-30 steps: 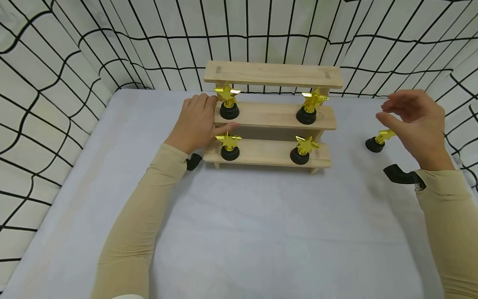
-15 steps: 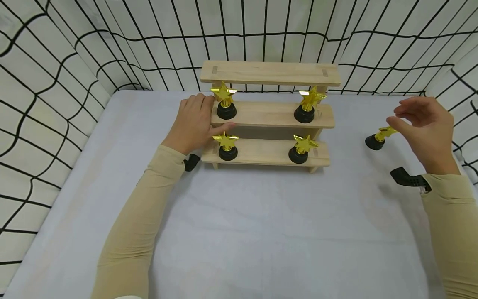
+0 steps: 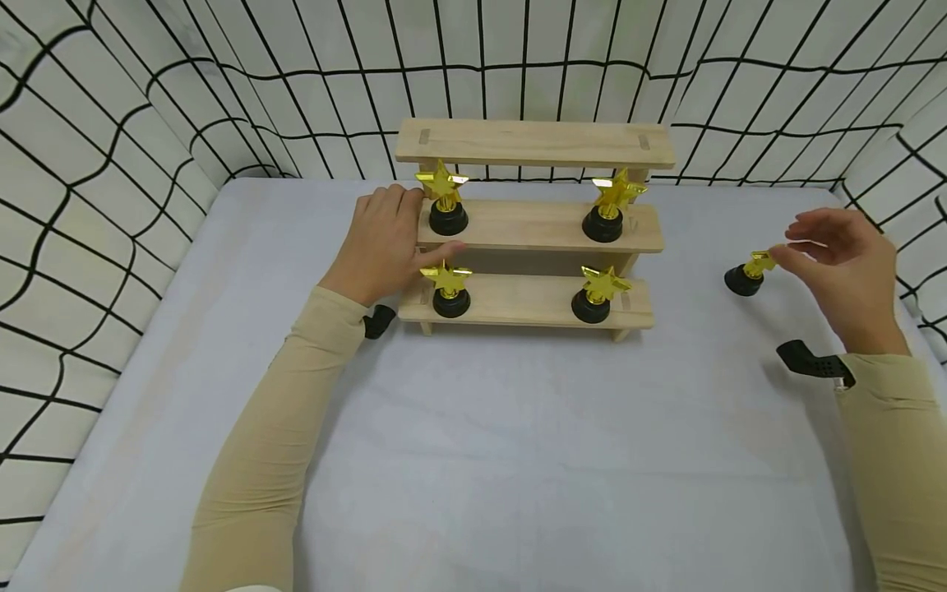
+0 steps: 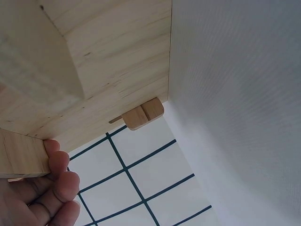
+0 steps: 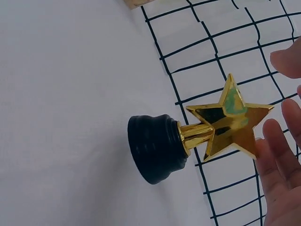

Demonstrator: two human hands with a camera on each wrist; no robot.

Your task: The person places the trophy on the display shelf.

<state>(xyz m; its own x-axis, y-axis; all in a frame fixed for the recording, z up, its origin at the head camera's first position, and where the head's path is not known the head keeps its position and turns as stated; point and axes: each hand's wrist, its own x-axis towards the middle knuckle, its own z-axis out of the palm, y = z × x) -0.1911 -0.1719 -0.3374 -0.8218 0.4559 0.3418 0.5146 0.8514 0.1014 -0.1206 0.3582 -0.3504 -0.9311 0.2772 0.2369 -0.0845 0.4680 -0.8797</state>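
My left hand (image 3: 383,242) grips the left end of a tiered wooden shelf (image 3: 536,226). Its fingers (image 4: 66,186) curl round a board's edge in the left wrist view. Gold star trophies with black bases stand on the shelf: an upper left trophy (image 3: 448,215), an upper right trophy (image 3: 603,224), a lower left trophy (image 3: 451,302) and a lower right trophy (image 3: 592,306). Another star trophy (image 5: 162,146) stands on the table to the right. Beside its star is my right hand (image 3: 847,275), thumb and fingers apart; one finger overlaps a star tip, and contact is unclear.
A white cloth covers the table (image 3: 518,460). Black wire grid panels (image 3: 518,70) rise behind it and along both sides. The shelf's top board (image 3: 536,144) sits close to the rear panel.
My right hand shifts right, then lowers toward the star of the trophy on the table. The left hand keeps its hold on the shelf. The camera view moves slightly.
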